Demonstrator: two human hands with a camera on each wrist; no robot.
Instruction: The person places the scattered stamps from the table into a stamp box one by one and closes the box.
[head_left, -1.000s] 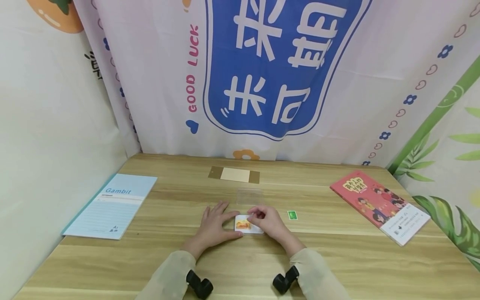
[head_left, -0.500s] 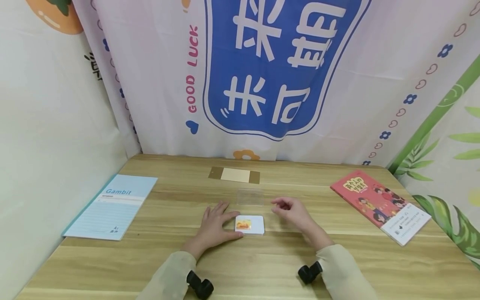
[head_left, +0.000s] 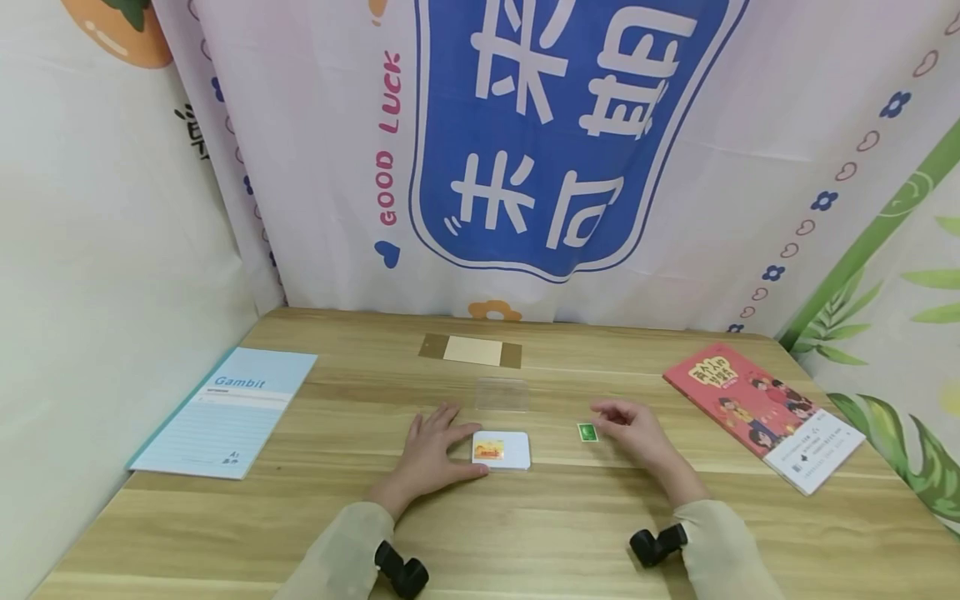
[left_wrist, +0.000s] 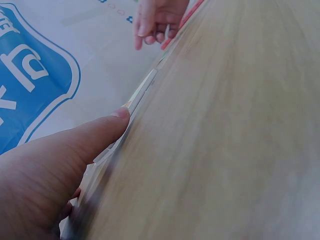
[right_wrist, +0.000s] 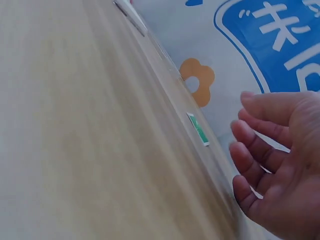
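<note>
My left hand (head_left: 435, 454) lies on the wood table with its fingers spread. Its thumb and index finger touch the left corners of a small white rectangular block (head_left: 516, 450), which looks like a card or a stack of cards. An orange and yellow picture (head_left: 488, 450), like a stamp, covers the left half of its top. In the left wrist view the thumb (left_wrist: 107, 129) rests against the block's edge. My right hand (head_left: 632, 429) hovers just beside a small green stamp-like square (head_left: 587, 432) with a white border. The right wrist view shows its fingers loosely bent, with nothing between them.
Behind the white block lies a clear plastic piece (head_left: 502, 394). Farther back is a brown strip with a cream middle (head_left: 471, 350). A light blue notebook (head_left: 232, 408) lies at left, a red booklet (head_left: 757, 417) at right. A printed curtain (head_left: 322, 167) hangs behind the table.
My right hand has left the white block and moved right to the green square, uncovering the orange picture's right side. My left hand has stayed at the block.
</note>
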